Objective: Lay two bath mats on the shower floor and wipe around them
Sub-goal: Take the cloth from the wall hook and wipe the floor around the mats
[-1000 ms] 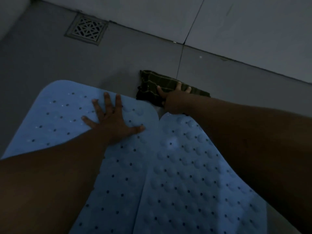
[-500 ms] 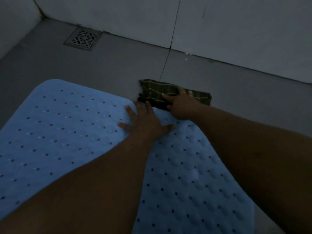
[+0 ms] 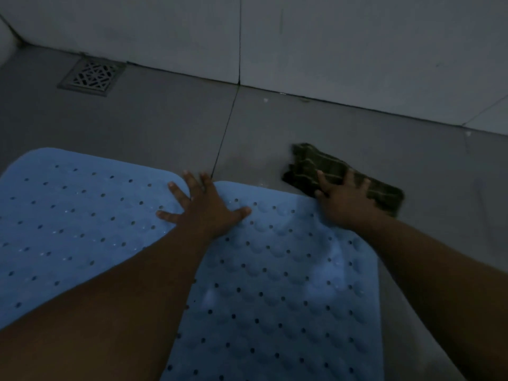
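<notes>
left hand (image 3: pixel 204 213) fingers spread flat across both mats (image 3: pixel 82 215) | right hand (image 3: pixel 345 200) fingers splayed, pressing cloth (image 3: pixel 357 178) (dark, striped)

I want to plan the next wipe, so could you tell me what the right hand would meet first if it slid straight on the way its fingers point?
Probably only bare grey floor tile, then the pale tiled wall; the right hand presses the dark green striped cloth flat.

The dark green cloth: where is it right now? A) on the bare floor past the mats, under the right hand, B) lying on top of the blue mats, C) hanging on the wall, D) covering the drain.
A: the dark green cloth lies on the grey floor beyond the right mat, with the right hand pressing on it.
</notes>
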